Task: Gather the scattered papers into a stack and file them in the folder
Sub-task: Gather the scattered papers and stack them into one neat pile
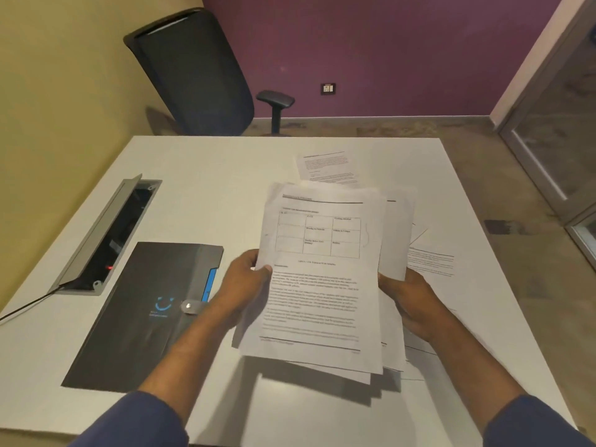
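I hold a loose stack of printed papers (319, 279) above the white table (206, 175), its sheets fanned and uneven. My left hand (248, 282) grips the stack's left edge with the thumb on top. My right hand (409, 301) holds the right edge from below. The top sheet shows a table and text. One sheet (325, 167) lies flat on the table beyond the stack. More sheets (432, 259) lie to the right, partly hidden under the stack. The dark folder (145, 314) with a blue logo and a snap clasp lies shut on the table to the left.
An open grey cable box (103, 233) is set into the table at the left, with a cable running off the edge. A black office chair (196, 75) stands beyond the far edge. A glass door (561, 130) is at the right.
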Tool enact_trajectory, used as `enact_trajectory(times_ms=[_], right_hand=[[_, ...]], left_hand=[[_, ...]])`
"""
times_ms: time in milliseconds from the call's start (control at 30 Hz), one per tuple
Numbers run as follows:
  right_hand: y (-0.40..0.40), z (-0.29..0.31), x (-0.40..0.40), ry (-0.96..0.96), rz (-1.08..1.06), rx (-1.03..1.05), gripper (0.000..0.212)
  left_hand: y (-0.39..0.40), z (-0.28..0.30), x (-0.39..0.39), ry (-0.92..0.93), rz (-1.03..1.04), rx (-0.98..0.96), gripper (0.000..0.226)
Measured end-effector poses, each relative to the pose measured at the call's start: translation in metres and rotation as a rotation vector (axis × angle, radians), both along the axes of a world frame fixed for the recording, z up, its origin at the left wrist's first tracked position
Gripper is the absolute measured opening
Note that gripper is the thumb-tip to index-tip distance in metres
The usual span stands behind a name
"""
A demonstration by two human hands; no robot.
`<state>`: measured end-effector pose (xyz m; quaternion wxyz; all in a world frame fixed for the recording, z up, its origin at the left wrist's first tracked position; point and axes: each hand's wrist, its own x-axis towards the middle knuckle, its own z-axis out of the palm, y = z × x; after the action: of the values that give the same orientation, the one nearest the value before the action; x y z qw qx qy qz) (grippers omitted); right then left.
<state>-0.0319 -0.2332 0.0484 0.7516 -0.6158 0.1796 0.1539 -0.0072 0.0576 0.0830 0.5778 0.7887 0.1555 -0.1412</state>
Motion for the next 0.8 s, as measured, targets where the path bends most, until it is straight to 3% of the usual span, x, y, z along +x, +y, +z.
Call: enact_trajectory(times_ms=[67,133,233,433,567,667,800], right_hand=[[0.000,0.006,-0.002,-0.012,0.051,0.017,0.049],[-0.001,0.009,-0.003,0.003,0.079,0.022,0.037],[-0.002,0.013,-0.004,0.019,0.102,0.017,0.020],[0.007,0.019,-0.002,0.036,0.156,-0.063,0.017],[0.001,0.020,0.004,-0.002,0.135,0.262,0.058],[0.004,0.021,0.002,-0.084,0.165,0.115,0.066],[0.010,0.020,0.001,-0.252,0.119,-0.172,0.029]], left_hand=[[-0.005,-0.010,-0.006,0.008,-0.005,-0.019,0.034],[-0.008,-0.015,-0.009,0.039,-0.037,-0.104,0.049],[-0.012,-0.017,-0.011,0.129,-0.089,-0.316,0.046],[-0.024,-0.018,-0.015,0.188,-0.126,-0.501,0.041],[-0.023,-0.015,-0.011,0.151,-0.052,-0.565,0.042],[-0.022,-0.011,-0.010,0.096,-0.066,-0.560,0.048],[-0.029,-0.007,-0.009,-0.024,-0.097,-0.473,0.051]])
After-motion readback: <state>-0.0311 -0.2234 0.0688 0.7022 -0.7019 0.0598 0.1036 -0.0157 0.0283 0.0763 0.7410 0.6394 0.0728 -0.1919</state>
